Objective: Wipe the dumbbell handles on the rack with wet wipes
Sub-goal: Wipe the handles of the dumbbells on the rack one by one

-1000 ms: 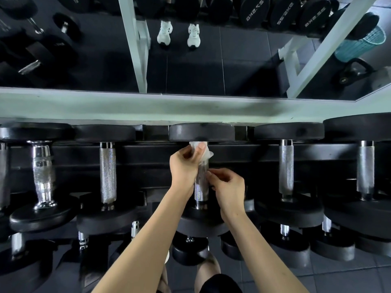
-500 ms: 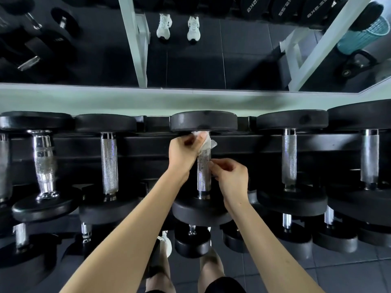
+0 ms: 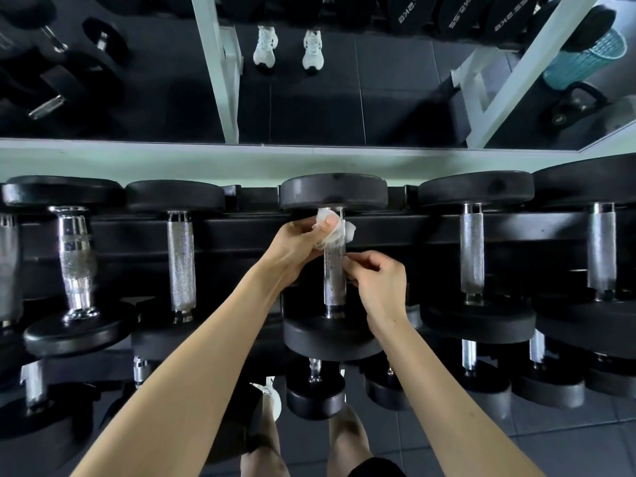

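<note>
both forearms are bare from the wrists back to the lower edge of the view: the left forearm (image 3: 206,356) runs back from the left hand (image 3: 296,242), the right forearm (image 3: 447,390) from the right hand (image 3: 378,280). the thumbnail (image 3: 331,222) on the left hand is short and plain. well below the fingers two bare legs show, the left leg (image 3: 266,449) and the right leg (image 3: 347,435). a dark hem, probably of black shorts (image 3: 377,468), crosses the right leg at the bottom edge. a white shoe (image 3: 273,401) shows between the fingers and the left leg. far beyond the fingertips, the mirror (image 3: 309,108) reflects a pair of white trainers (image 3: 264,46), dark at the toes.
</note>
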Motion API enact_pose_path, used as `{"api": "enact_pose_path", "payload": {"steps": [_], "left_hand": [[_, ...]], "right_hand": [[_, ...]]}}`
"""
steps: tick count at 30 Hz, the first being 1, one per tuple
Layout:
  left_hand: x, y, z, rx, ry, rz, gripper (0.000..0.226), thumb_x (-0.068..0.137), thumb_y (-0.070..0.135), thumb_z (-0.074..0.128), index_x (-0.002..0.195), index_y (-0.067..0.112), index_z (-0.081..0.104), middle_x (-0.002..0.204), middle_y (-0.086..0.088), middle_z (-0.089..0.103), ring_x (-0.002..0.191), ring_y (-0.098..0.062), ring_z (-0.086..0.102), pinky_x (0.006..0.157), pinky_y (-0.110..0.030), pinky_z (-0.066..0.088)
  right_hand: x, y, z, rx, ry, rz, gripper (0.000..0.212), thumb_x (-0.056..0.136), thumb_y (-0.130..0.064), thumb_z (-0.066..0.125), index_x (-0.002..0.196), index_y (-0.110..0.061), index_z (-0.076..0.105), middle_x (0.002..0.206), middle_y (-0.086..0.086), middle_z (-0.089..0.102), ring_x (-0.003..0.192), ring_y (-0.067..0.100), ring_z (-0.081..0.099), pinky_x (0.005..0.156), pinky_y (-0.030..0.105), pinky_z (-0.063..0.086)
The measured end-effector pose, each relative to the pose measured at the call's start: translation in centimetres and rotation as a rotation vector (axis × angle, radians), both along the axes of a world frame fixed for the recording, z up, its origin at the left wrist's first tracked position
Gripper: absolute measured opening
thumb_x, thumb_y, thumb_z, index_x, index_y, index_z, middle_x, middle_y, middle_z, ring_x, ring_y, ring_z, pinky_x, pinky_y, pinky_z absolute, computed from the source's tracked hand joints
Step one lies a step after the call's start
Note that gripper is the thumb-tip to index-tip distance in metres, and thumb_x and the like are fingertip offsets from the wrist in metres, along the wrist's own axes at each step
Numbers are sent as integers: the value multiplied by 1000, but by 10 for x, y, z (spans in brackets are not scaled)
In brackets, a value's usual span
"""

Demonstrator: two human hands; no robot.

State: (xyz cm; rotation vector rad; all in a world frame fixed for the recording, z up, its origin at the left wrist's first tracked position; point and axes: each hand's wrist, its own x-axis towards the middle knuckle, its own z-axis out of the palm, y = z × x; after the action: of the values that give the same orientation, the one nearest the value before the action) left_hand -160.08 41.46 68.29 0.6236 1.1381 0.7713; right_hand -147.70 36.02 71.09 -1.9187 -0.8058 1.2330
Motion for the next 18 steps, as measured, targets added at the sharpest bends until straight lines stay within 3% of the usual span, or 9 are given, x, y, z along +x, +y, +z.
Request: {"api": "enact_pose_path", "payload": {"steps": [3,5,7,11,14,16,18], "left_hand": [[-1,-11,5,33,73,-38,32,84,25,69,105,0,68,107,-14,70,94,-19,68,86,-30,55],[-2,-20,8,68,146,-93,23,82,24,72,97,5,71,94,-2,75,89,-8,69,76,-18,54],[-3,-32,8,102,244,-128,13,81,20,74,84,8,72,75,7,73,73,4,67,64,-9,48],[-5,-30,7,136,318,-129,22,77,16,77,76,-3,67,64,7,66,61,1,61,60,-12,47],[-1,-2,12,99,184,36,15,79,12,74,87,0,70,80,2,74,76,-6,69,70,-19,54],[1,8,10,75,141,66,24,81,17,72,99,1,69,95,-8,73,88,-13,69,79,-29,57],[1,3,11,54,178,33,20,82,21,72,94,5,70,96,-8,72,87,-13,68,79,-31,56]], "right_hand": [[0,0,2,3,-11,1,9,79,-9,73,74,-16,73,72,2,73,75,21,70,76,31,56],[0,-1,2,3,-12,-7,10,78,-11,74,72,-18,72,70,2,72,72,18,69,73,28,55],[0,-1,3,-3,5,-19,10,78,-10,74,74,-18,72,73,1,72,75,15,69,73,23,54],[0,-1,2,-44,90,-56,11,78,-6,74,82,-16,75,81,1,74,84,15,71,84,29,56],[0,-1,2,-72,138,-62,9,77,-7,74,75,-16,74,74,5,73,74,23,69,82,42,57],[0,0,3,-89,186,-73,10,79,-6,73,74,-14,72,73,8,72,70,22,66,77,43,56],[2,0,2,-90,209,-53,9,80,-7,73,75,-15,72,74,7,72,70,20,67,75,41,57]]}}
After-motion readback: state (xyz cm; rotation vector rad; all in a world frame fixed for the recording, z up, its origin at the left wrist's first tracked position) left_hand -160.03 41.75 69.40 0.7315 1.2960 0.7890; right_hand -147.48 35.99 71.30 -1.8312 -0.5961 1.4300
